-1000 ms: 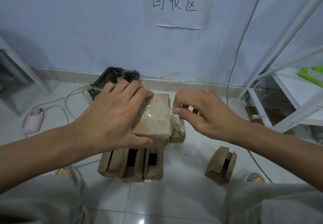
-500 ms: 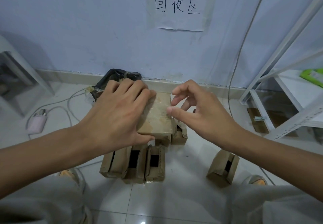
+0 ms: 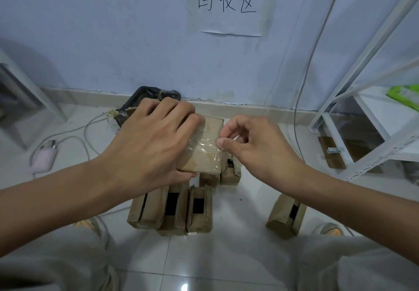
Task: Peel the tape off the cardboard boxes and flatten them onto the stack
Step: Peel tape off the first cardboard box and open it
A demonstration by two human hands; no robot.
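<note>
- Since half a second ago, right hand (image 3: 256,147) moved back in against the box's right edge, thumb and forefinger now pinched together on the clear tape (image 3: 209,147); earlier spread loosely above it.
- Left hand (image 3: 156,141) unchanged: still clamped over the left half of the held cardboard box (image 3: 204,152), fingers curled over the far edge, thumb under the near edge.
- Held box raised off the floor between both hands, top face tilted toward the camera, shiny tape running across it from under the left fingers to the right thumb.
- Directly below the hands, a row of cardboard boxes on the floor (image 3: 172,209), standing side by side and touching, with dark openings facing up.
- Just behind that row, under the right wrist side, two more small boxes (image 3: 230,172), partly hidden by the held box.
- Below the right forearm, well apart from the row, a lone box (image 3: 285,218) leaning on the white tile.
- Beyond the left knuckles, a black bag (image 3: 145,95) against the wall base, mostly hidden by the hand.
- Far left of the left forearm, a pink charger (image 3: 44,156) with a white cable.
- Above both hands, a paper sign (image 3: 226,4) with handwritten characters on the wall.
- Right of the right hand, a white metal shelf (image 3: 362,118).
</note>
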